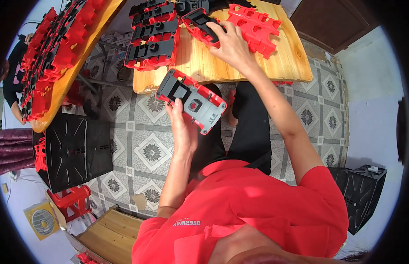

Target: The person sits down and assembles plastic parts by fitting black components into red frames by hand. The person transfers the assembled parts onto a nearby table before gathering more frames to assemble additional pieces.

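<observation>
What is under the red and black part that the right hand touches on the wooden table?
Under the red and black part only the wooden table boards show around it. The right hand covers its near end, so anything beneath there is hidden.

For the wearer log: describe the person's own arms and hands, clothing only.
Both forearms are bare, with no gloves on the left hand or the right hand. No watch, ring or bracelet shows. The short sleeves belong to a red shirt with small white lettering on the chest.
</observation>
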Demonstrator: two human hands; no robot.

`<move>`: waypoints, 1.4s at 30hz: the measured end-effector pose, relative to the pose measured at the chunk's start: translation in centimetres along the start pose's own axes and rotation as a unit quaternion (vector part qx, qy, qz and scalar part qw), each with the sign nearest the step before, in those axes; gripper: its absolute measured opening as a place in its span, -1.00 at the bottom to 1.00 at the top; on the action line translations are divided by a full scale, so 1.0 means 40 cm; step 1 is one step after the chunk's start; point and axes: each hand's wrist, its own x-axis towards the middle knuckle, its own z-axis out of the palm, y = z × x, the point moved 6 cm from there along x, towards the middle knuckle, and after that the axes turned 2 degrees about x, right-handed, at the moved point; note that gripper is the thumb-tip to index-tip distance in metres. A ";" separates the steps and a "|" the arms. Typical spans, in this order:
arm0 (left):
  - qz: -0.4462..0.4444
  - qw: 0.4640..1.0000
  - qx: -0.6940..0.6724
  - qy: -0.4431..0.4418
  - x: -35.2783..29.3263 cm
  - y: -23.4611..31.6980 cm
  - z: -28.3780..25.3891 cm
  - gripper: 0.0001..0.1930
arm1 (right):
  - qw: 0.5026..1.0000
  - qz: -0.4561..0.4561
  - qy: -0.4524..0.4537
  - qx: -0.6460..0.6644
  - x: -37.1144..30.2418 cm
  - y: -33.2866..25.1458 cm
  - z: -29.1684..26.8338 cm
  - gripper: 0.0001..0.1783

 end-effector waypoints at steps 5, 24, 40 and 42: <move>-0.013 1.000 -0.013 -0.010 0.000 -0.007 0.008 -0.35 | 0.997 -0.031 -0.055 0.042 0.027 0.098 -0.026 -0.24; 0.079 0.977 0.035 0.195 0.369 -0.077 0.302 -0.03 | 0.939 0.193 0.281 0.037 -0.068 0.397 -0.247 -0.52; 0.563 0.511 0.619 -0.198 0.244 -0.254 0.663 -0.45 | 0.931 0.269 0.070 0.238 -0.277 0.473 -0.239 -0.79; 0.558 0.488 0.642 -0.194 0.271 -0.275 0.678 -0.45 | 0.926 0.285 0.054 0.241 -0.345 0.516 -0.310 -0.79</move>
